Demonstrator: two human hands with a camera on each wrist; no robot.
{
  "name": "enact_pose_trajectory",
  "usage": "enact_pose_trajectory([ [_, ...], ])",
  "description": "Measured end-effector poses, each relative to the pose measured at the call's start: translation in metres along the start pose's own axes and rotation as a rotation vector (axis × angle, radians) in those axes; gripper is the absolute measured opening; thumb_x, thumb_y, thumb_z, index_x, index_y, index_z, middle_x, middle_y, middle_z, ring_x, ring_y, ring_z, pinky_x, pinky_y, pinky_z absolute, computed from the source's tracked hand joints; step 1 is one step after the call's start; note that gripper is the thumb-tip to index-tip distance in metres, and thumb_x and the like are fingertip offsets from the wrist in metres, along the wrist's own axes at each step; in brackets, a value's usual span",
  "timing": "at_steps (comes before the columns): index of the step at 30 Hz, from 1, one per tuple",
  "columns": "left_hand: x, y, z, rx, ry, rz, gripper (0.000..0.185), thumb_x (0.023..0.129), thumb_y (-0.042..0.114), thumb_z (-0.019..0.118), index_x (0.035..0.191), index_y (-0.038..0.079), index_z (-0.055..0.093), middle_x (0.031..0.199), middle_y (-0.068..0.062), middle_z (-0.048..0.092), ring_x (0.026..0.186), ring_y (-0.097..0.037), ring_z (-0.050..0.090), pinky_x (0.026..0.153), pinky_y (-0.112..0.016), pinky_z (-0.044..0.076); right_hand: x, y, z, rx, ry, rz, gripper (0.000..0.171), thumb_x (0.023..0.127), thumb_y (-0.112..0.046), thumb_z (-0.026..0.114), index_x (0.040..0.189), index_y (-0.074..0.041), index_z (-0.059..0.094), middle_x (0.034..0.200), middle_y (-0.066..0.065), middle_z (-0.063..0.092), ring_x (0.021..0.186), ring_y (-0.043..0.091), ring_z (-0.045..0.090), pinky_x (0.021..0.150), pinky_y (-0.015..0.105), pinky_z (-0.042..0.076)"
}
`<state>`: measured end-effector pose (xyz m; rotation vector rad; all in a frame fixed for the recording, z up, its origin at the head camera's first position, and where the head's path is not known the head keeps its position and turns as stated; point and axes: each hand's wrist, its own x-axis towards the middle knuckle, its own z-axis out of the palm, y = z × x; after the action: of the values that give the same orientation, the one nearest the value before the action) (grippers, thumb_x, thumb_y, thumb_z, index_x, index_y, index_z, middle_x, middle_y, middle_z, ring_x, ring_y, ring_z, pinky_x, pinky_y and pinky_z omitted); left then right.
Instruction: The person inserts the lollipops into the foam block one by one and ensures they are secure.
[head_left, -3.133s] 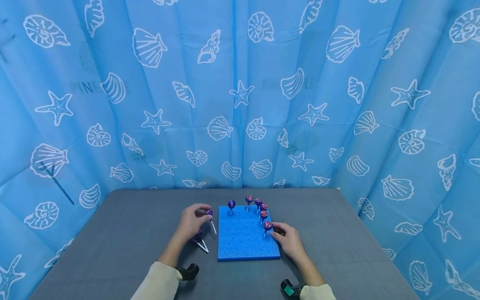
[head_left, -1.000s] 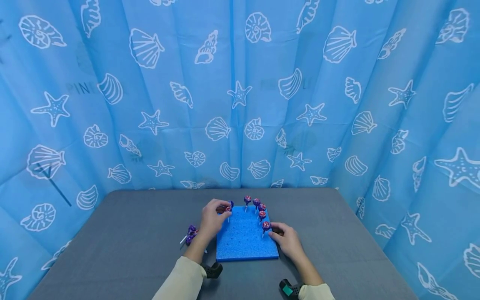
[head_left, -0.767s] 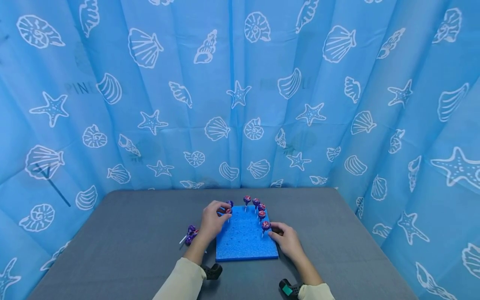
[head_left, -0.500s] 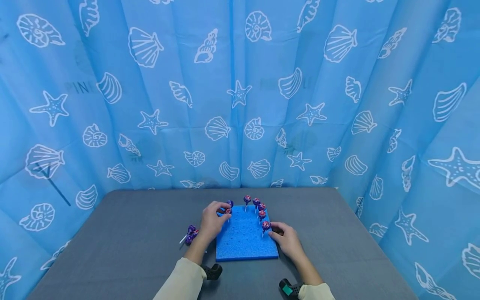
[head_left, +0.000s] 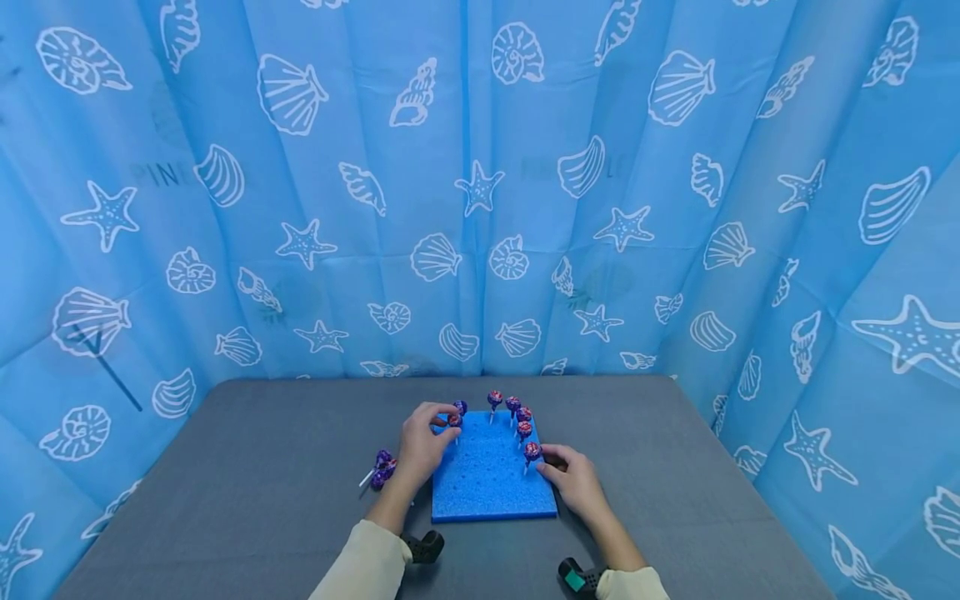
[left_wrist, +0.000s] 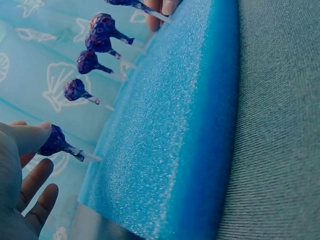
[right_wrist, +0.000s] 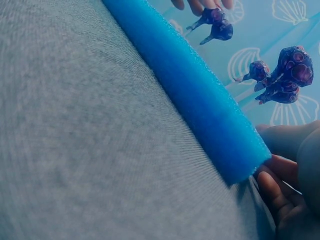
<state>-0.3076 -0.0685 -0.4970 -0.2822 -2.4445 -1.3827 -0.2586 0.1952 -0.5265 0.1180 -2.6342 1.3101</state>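
My left hand (head_left: 422, 442) pinches a purple-wrapped lollipop (head_left: 455, 422) by its head, over the far left part of a blue foam board (head_left: 491, 492). In the left wrist view this lollipop (left_wrist: 54, 142) leans slightly, its white stick meeting the foam; the other fingers are spread below. Another lollipop (head_left: 461, 407) stands just behind it. My right hand (head_left: 577, 479) grips the board's right edge, thumb above and fingers lower at the side, as the right wrist view shows. Close to that thumb a lollipop (head_left: 532, 452) stands upright in the foam.
More lollipops (head_left: 495, 399) stand along the board's back and right side. A small pile of loose lollipops (head_left: 384, 468) lies on the grey table (head_left: 285, 500), left of the board and partly behind the left forearm. A blue shell-print curtain (head_left: 480, 275) hangs behind the table.
My left hand has carried its lollipop rightward from the table onto the board's far left part, then stayed nearly still over the last second. The right hand has kept its grip.
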Motion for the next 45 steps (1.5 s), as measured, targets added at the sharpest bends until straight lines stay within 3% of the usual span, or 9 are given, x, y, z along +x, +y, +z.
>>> enact_pose_trajectory([
  [10, -0.006, -0.002, -0.006, -0.032, 0.033, 0.025, 0.027, 0.086, 0.013, 0.075, 0.112, 0.018, 0.068, 0.114, 0.001, 0.061, 0.097, -0.018, 0.061, 0.08, -0.037, 0.053, 0.0, 0.0, 0.001, 0.004, -0.003, 0.011, 0.026, 0.09, -0.008, 0.069, 0.116, -0.004, 0.068, 0.105, 0.007, 0.067, 0.095, 0.024, 0.061, 0.083, 0.044, 0.052],
  [17, -0.008, -0.005, -0.018, -0.01, 0.014, 0.04, 0.028, 0.085, 0.01, 0.076, 0.111, 0.018, 0.068, 0.116, 0.001, 0.06, 0.103, -0.024, 0.06, 0.084, -0.041, 0.052, 0.0, 0.001, 0.001, 0.013, -0.004, 0.003, 0.026, 0.09, -0.008, 0.069, 0.116, -0.003, 0.067, 0.106, 0.008, 0.067, 0.095, 0.024, 0.061, 0.084, 0.044, 0.052],
  [28, -0.01, -0.01, -0.043, 0.126, -0.103, 0.071, 0.035, 0.084, 0.013, 0.078, 0.117, 0.016, 0.067, 0.12, -0.004, 0.063, 0.117, -0.03, 0.053, 0.095, -0.054, 0.043, 0.001, 0.003, 0.002, 0.013, 0.003, 0.013, 0.026, 0.09, -0.009, 0.069, 0.116, -0.003, 0.068, 0.106, 0.008, 0.067, 0.097, 0.025, 0.062, 0.084, 0.045, 0.052],
  [35, -0.013, -0.02, -0.056, 0.199, -0.208, 0.017, 0.039, 0.082, 0.017, 0.079, 0.119, 0.019, 0.067, 0.124, -0.002, 0.061, 0.12, -0.028, 0.05, 0.096, -0.052, 0.042, 0.001, 0.003, 0.001, 0.017, -0.005, 0.022, 0.026, 0.091, -0.009, 0.069, 0.116, -0.003, 0.067, 0.107, 0.008, 0.067, 0.098, 0.025, 0.062, 0.085, 0.045, 0.052],
  [45, -0.016, -0.038, -0.077, 0.237, -0.293, 0.026, 0.037, 0.081, 0.017, 0.081, 0.115, 0.02, 0.068, 0.124, -0.002, 0.061, 0.119, -0.029, 0.05, 0.096, -0.054, 0.042, 0.003, 0.002, 0.001, 0.018, -0.007, 0.008, 0.026, 0.09, -0.008, 0.069, 0.116, -0.003, 0.067, 0.106, 0.007, 0.067, 0.096, 0.023, 0.061, 0.084, 0.044, 0.052],
])
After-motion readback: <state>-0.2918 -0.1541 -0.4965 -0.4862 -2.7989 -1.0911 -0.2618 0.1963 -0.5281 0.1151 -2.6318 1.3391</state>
